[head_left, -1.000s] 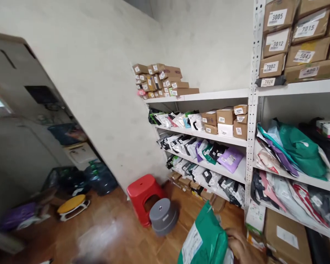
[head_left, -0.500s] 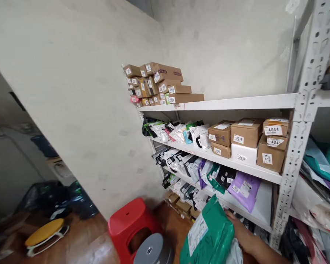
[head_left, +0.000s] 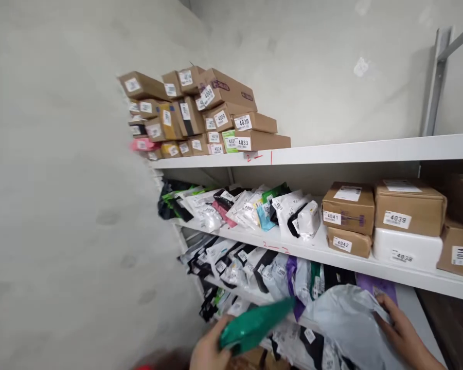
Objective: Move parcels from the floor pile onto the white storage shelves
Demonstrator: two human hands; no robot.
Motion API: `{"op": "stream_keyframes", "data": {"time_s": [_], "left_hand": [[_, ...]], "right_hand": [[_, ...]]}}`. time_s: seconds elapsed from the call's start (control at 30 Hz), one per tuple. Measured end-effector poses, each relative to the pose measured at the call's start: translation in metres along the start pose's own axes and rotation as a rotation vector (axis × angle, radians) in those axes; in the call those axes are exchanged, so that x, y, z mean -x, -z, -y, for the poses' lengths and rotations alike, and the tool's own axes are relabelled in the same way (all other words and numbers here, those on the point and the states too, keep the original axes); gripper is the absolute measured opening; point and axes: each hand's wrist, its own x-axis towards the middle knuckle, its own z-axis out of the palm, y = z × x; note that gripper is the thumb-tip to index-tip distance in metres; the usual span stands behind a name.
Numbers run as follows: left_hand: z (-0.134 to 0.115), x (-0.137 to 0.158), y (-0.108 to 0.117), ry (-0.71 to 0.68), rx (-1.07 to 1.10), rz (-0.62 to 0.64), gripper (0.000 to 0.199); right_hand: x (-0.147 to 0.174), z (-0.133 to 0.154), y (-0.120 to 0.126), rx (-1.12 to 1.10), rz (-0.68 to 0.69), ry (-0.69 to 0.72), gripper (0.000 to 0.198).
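My left hand [head_left: 210, 347] grips the near end of a green plastic mailer bag [head_left: 256, 325], seen nearly edge-on and a little blurred. At the lower right, my right hand [head_left: 401, 329] is closed on the edge of a pale grey mailer bag [head_left: 351, 318]. The grey bag hangs in front of the third shelf and covers part of a purple mailer [head_left: 376, 282] there. Behind the green bag stand several labelled mailer bags [head_left: 250, 270] in a leaning row.
White shelves [head_left: 324, 153] run along the wall. Stacked cardboard boxes [head_left: 227, 92] sit on the top level. Below them are a row of mailers [head_left: 247, 205] and labelled boxes [head_left: 409, 205]. A bare wall [head_left: 61, 180] rises on the left; a red stool [head_left: 164, 362] barely shows at the bottom.
The view has come closer to the shelves. The green bag is now in my left hand, turned edge-on, and the grey bag is spread to its right in my right hand.
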Motion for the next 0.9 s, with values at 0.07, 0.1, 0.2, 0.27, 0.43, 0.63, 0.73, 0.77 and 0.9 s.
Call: {"op": "stream_keyframes", "data": {"time_s": [0.07,0.1,0.2,0.27,0.43,0.63,0.73,0.77,0.9], "left_hand": [[-0.010,-0.054,0.011,-0.243,-0.234,0.271,0.038],[-0.016,-0.078,0.014,-0.361,-0.320,0.393,0.038],[-0.037,-0.143,0.015,-0.655,-0.384,0.631,0.037],[-0.054,-0.182,0.014,-0.804,-0.305,0.695,0.038],[-0.114,-0.245,-0.001,-0.974,-0.167,0.739,0.062],[-0.158,-0.257,-0.030,-0.833,-0.139,0.770,0.078],[-0.155,-0.262,-0.039,-0.819,-0.180,0.809,0.078],[-0.153,-0.263,-0.040,-0.812,-0.194,0.822,0.079],[-0.144,-0.263,-0.029,-0.796,-0.288,0.804,0.084]], "right_hand": [[-0.006,0.016,-0.036,-0.029,-0.131,-0.103,0.028],[-0.009,0.026,-0.054,-0.074,-0.191,-0.160,0.035],[-0.012,0.060,-0.102,-0.272,-0.308,-0.297,0.058],[-0.012,0.083,-0.126,-0.391,-0.345,-0.333,0.065],[-0.015,0.134,-0.170,-0.109,-0.663,-0.065,0.059],[-0.073,0.184,-0.215,0.507,-0.874,0.523,0.031],[-0.116,0.200,-0.223,0.803,-0.904,0.672,0.035],[-0.131,0.206,-0.224,0.891,-0.896,0.644,0.037],[-0.193,0.223,-0.223,1.157,-0.661,0.161,0.041]]}}
